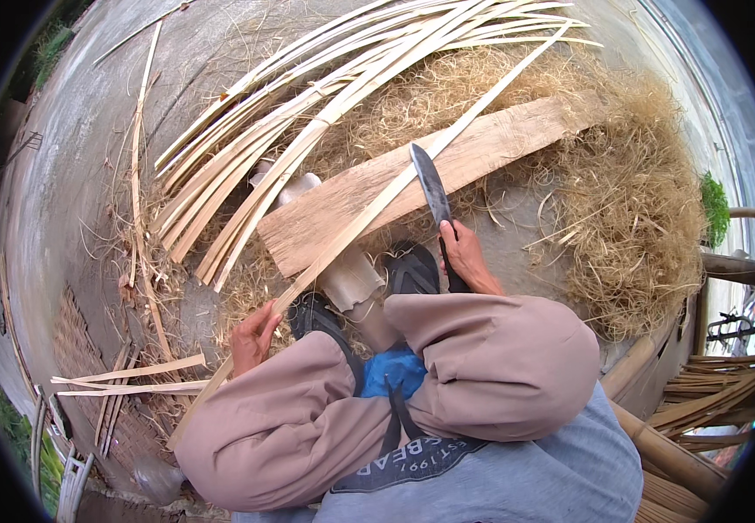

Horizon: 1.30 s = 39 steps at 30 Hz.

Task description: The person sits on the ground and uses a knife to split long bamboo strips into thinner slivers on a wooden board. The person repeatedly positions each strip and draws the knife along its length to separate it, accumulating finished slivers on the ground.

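Note:
A long pale bamboo strip (369, 213) runs slantwise from beside my left knee up across a wooden board (325, 209). My left hand (253, 338) is closed around the strip's near part, just off the board's lower left end. In my right hand (467, 257) is a large knife (429, 181), gripped by its dark handle. Its broad grey blade points away from me, with the upper part over the strip and board. Whether the edge touches the strip I cannot tell. The board lies tilted across a pale curved support (349, 277) between my feet.
Beyond the board lies a bundle of split bamboo strips (308, 105). Curly shavings (634, 235) heap up at the right and behind the board. Loose strips (133, 379) lie at the left. My dark sandals (412, 268) are close below the board. Bamboo poles (669, 449) stand at the lower right.

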Available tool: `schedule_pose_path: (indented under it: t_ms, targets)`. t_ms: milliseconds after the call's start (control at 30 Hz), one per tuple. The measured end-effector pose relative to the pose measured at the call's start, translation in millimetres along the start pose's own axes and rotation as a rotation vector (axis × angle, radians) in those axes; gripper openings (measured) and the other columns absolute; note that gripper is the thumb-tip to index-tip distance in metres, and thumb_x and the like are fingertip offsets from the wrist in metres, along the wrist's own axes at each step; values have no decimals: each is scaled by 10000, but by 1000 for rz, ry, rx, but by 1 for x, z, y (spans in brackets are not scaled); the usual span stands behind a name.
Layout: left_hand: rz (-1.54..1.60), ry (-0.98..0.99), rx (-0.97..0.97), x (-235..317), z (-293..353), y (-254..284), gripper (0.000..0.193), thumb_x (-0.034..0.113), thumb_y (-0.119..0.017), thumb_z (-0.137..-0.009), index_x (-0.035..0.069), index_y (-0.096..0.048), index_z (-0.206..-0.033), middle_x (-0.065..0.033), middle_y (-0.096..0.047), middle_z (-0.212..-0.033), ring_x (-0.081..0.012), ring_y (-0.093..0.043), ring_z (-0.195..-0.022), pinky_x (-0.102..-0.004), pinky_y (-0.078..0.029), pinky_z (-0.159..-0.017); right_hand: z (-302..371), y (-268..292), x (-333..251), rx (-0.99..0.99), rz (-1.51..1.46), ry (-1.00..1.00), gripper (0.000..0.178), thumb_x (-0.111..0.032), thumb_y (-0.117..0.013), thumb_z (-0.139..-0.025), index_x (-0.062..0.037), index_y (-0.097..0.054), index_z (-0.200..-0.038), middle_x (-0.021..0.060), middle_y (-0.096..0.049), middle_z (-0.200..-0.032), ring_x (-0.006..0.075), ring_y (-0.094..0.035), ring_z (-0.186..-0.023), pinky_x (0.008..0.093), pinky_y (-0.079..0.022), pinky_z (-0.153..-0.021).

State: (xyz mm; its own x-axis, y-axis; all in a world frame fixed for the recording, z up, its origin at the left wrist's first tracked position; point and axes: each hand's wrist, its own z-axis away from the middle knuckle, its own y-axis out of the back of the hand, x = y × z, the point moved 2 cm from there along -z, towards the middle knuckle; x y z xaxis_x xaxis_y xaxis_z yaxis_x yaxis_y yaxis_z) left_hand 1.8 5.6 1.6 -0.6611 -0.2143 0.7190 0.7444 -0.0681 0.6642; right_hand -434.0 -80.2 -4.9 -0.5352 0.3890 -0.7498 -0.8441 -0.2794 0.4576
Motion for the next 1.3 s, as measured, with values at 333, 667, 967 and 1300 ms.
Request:
schedule_pose_path:
  t_ms: [333,667,967,1300]
  targets:
    - [52,-153,-14,56,-33,-51,414,215,-811,-928,67,-729,-1306,-190,-782,-1093,-236,-763,-929,-344,-567,-835,19,-16,-16,54,0,-42,370,-351,-666,-1010,-53,-651,-1229,232,-675,-1123,401,-655,-1068,481,-528,-880]
    - [-346,-278,167,50,-10,-53,395,300,-745,-976,216,-708,-1360,-83,-599,-816,-285,-651,-689,-435,-487,-603,-42,53,22,395,421,-32,459,-419,-680,-995,13,-610,-1132,265,-718,-909,457,-721,-876,534,-561,-742]
    - [-214,-232,-79,66,-29,-59,321,340,-606,-1062,194,-728,-1320,-150,-592,-811,-365,-649,-751,-500,-487,-651,29,-10,-12,97,486,424,373,-386,-714,-985,-34,-602,-1032,215,-687,-923,426,-681,-841,511,-523,-712]
    - [-107,-244,-133,43,-14,-28,306,267,-631,-1053,160,-731,-1322,-158,-563,-765,-332,-585,-688,-445,-445,-643,-22,62,18,375,289,150,430,-417,-720,-986,-11,-604,-902,207,-656,-751,407,-673,-709,484,-525,-648]
